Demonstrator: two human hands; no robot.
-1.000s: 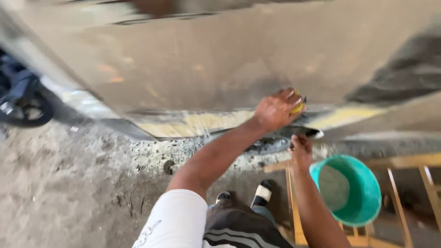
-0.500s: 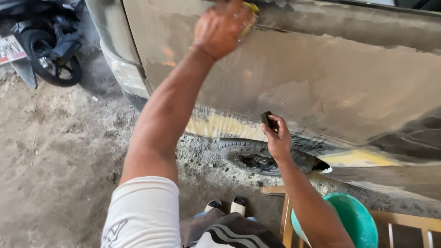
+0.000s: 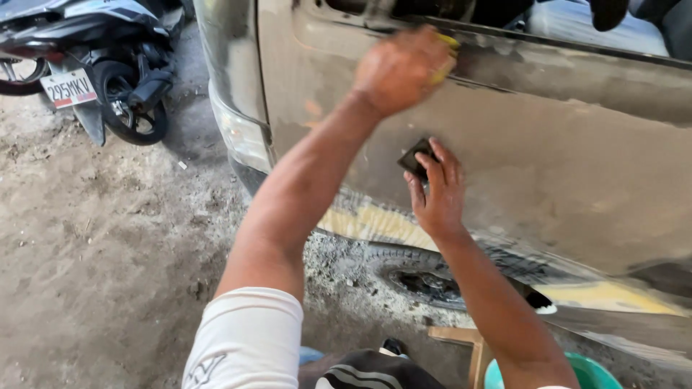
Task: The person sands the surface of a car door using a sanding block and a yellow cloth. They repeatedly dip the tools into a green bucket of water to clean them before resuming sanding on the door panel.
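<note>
My left hand is closed around a yellow sponge and presses it on the upper part of a grey, sanded vehicle door panel, just below the window line. My right hand lies lower on the same panel, its fingers holding a small dark sanding block flat against the metal. Both arms reach up from the bottom of the head view. Yellowish filler patches show along the panel's lower edge.
A parked scooter stands at the upper left on the dirt floor. A tyre lies on the ground under the panel. A green bucket rests on a wooden stool at the bottom right.
My left hand with the sponge has risen from the panel's lower edge to near the window line. My right hand has moved up the panel with the dark block.
</note>
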